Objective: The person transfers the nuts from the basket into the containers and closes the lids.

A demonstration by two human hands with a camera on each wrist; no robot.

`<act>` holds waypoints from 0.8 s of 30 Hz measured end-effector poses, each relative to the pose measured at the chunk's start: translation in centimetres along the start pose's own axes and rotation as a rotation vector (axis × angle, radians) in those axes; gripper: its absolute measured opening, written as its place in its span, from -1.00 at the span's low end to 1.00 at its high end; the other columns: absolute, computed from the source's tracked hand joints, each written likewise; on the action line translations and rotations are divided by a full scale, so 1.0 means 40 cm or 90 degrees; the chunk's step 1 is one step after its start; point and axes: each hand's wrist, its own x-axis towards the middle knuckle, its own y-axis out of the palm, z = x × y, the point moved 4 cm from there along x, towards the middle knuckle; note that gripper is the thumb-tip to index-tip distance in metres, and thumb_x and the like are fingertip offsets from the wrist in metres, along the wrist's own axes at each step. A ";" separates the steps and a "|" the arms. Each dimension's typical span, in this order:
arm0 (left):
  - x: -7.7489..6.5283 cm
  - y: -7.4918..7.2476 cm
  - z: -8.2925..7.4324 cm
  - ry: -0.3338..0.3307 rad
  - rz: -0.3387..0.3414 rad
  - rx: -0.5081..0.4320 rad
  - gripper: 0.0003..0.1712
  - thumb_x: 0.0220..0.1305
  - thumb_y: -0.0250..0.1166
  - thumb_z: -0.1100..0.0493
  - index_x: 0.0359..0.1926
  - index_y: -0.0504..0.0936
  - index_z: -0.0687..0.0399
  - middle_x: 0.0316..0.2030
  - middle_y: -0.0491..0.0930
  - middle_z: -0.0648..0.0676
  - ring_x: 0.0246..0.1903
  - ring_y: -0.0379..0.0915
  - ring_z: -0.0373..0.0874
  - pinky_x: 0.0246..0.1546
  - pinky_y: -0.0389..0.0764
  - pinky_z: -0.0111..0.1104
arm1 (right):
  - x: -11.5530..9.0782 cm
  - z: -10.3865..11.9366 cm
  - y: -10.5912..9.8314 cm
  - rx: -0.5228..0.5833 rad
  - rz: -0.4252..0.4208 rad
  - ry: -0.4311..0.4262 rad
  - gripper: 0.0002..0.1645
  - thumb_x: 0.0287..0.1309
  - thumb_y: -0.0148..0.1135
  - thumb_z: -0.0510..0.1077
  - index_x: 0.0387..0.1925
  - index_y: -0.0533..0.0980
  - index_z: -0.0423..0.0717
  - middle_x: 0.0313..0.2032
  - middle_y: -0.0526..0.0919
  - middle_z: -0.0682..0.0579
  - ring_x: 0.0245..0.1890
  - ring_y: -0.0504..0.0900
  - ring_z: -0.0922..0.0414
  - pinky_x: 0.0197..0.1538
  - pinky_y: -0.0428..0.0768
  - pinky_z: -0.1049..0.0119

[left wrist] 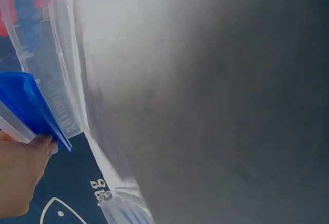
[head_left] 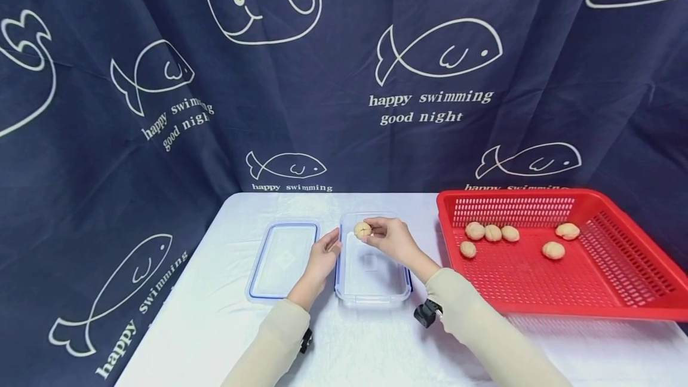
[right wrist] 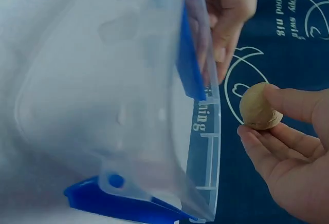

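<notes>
My right hand pinches a pale tan walnut between thumb and fingertips, over the far end of a clear plastic container. In the right wrist view the same walnut shows beside the container's rim, clear of the wall. My left hand rests against the outside of the container's left wall, its fingers fairly straight. In the left wrist view that hand touches a blue side clip, which hangs outward. A clear lid with a blue seal lies flat left of the container.
At the right stands a red perforated basket with several walnuts grouped at its back left and two more near the middle. A white cloth covers the table. Behind it hangs a dark blue curtain with fish drawings.
</notes>
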 end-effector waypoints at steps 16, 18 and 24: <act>-0.001 -0.002 0.005 -0.001 0.003 0.000 -0.48 0.42 0.01 0.32 0.37 0.25 0.31 0.34 0.26 0.29 0.35 0.16 0.14 0.38 0.22 -0.11 | -0.034 -0.041 0.073 -0.036 -0.039 0.051 -0.60 -0.04 0.38 -0.42 -0.07 0.58 -0.44 -0.16 0.69 -0.26 -0.20 0.70 -0.07 -0.14 0.71 0.24; 0.000 -0.001 0.005 0.001 0.002 0.000 -0.48 0.42 0.01 0.32 0.36 0.25 0.32 0.34 0.26 0.29 0.35 0.16 0.14 0.38 0.23 -0.11 | -0.036 -0.048 0.076 -0.033 -0.037 0.054 -0.60 -0.04 0.37 -0.44 -0.08 0.57 -0.46 -0.17 0.69 -0.26 -0.21 0.70 -0.08 -0.15 0.72 0.25; 0.005 0.000 0.006 0.002 0.000 -0.003 -0.49 0.42 0.01 0.33 0.36 0.26 0.32 0.34 0.27 0.29 0.35 0.17 0.14 0.37 0.24 -0.13 | -0.041 -0.072 0.087 -0.052 -0.027 0.066 -0.62 -0.05 0.37 -0.44 -0.10 0.58 -0.44 -0.24 0.71 -0.22 -0.25 0.71 -0.05 -0.20 0.72 0.27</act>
